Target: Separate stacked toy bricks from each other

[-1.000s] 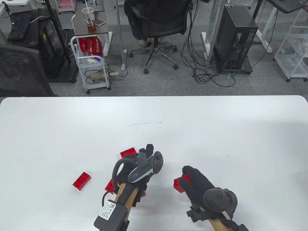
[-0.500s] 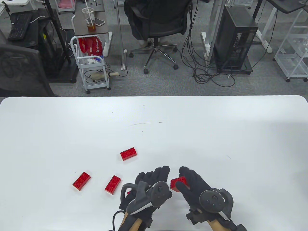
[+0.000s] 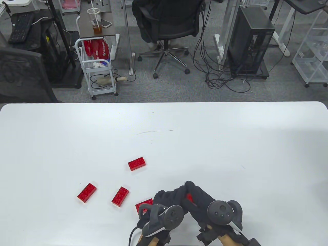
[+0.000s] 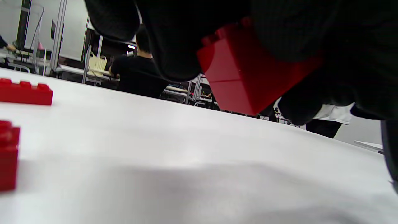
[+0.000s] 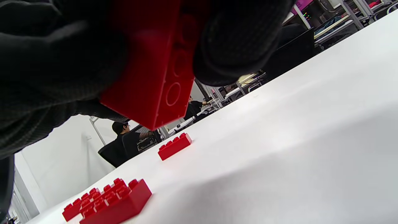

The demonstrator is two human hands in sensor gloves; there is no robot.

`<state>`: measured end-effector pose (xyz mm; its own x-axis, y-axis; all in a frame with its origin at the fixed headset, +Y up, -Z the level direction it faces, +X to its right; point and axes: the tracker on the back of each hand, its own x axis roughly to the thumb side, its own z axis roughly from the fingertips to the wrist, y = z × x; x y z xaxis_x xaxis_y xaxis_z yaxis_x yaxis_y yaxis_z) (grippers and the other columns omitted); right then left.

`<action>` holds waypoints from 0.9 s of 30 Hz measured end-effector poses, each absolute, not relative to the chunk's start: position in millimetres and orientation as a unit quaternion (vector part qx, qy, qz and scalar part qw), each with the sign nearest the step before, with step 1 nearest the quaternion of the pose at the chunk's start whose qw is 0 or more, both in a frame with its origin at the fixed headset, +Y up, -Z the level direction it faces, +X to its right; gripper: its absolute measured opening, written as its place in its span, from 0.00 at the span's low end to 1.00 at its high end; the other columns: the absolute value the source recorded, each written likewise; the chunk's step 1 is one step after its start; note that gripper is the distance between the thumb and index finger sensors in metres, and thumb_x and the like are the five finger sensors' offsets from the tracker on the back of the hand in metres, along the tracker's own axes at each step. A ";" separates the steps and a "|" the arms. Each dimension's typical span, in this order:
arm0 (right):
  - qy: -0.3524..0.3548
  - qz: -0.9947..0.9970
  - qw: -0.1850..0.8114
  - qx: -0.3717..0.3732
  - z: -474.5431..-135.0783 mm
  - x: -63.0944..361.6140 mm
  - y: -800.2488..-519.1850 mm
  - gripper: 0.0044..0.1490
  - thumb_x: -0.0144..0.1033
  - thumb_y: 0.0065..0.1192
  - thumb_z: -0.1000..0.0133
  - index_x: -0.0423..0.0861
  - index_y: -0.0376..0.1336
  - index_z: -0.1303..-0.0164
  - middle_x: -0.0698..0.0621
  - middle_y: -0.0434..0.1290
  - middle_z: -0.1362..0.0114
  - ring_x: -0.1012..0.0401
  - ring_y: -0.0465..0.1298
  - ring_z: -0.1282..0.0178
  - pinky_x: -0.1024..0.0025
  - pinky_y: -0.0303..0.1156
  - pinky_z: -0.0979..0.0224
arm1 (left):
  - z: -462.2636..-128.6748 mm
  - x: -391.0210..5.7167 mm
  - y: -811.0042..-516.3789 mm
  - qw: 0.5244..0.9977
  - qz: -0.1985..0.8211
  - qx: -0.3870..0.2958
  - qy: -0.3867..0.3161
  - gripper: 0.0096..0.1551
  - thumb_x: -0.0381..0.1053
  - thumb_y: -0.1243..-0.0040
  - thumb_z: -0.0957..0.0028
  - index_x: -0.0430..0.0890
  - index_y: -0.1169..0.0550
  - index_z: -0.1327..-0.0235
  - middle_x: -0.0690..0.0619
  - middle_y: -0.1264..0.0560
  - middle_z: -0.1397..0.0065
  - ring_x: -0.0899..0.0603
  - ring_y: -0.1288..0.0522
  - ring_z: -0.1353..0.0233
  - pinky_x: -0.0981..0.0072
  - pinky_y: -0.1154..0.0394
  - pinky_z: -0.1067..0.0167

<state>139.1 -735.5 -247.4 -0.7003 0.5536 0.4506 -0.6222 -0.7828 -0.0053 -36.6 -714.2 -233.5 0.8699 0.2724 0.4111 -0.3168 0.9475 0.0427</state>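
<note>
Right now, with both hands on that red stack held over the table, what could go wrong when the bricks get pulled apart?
1. The stacked bricks are held above the table; if they part suddenly, one may slip from the left hand or right hand and bounce off.
2. A loose brick lies right beside the left hand, so a jerk could knock it.

We see plain red plastic studded bricks (image 3: 137, 163) on a white table (image 3: 230, 143); our black fabric gloved fingers (image 4: 174, 46) clasp another red stacked brick (image 4: 245, 77).
</note>
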 end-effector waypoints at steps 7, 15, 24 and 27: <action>-0.058 0.912 0.335 0.228 -248.8 139.3 -734.6 0.51 0.56 0.55 0.46 0.40 0.50 0.18 0.40 0.70 0.25 0.49 0.81 0.36 0.68 0.85 0.39 | -232.7 -38.7 -714.7 0.969 0.143 0.081 -0.182 0.43 0.60 0.38 0.57 0.55 0.32 0.24 0.58 0.22 0.25 0.47 0.18 0.30 0.45 0.29 0.27; -0.071 0.915 0.326 0.225 -247.4 138.1 -732.7 0.51 0.54 0.56 0.49 0.42 0.51 0.18 0.41 0.71 0.27 0.51 0.81 0.37 0.66 0.84 0.39 | -228.0 -35.5 -712.0 0.968 0.128 0.120 -0.177 0.43 0.61 0.37 0.61 0.54 0.28 0.27 0.57 0.19 0.29 0.48 0.16 0.34 0.45 0.27 0.27; -0.109 0.923 0.294 0.224 -243.5 136.4 -729.2 0.51 0.57 0.55 0.51 0.41 0.55 0.20 0.41 0.74 0.32 0.54 0.83 0.44 0.70 0.85 0.43 | -225.0 -32.7 -712.8 0.968 0.117 0.129 -0.181 0.44 0.61 0.37 0.62 0.51 0.27 0.27 0.56 0.18 0.30 0.48 0.14 0.36 0.46 0.26 0.28; -0.115 0.921 0.297 0.222 -243.0 136.9 -728.7 0.51 0.57 0.57 0.51 0.40 0.57 0.22 0.41 0.75 0.33 0.54 0.83 0.45 0.71 0.86 0.44 | -224.2 -32.7 -712.1 0.968 0.117 0.130 -0.182 0.44 0.62 0.38 0.62 0.51 0.27 0.27 0.55 0.17 0.31 0.48 0.14 0.37 0.46 0.26 0.28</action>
<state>136.9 -728.7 -243.0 -0.7246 0.4960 0.4784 -0.5986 -0.7970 -0.0803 -32.7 -712.1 -224.2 0.9064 0.1784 0.3828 -0.2730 0.9391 0.2086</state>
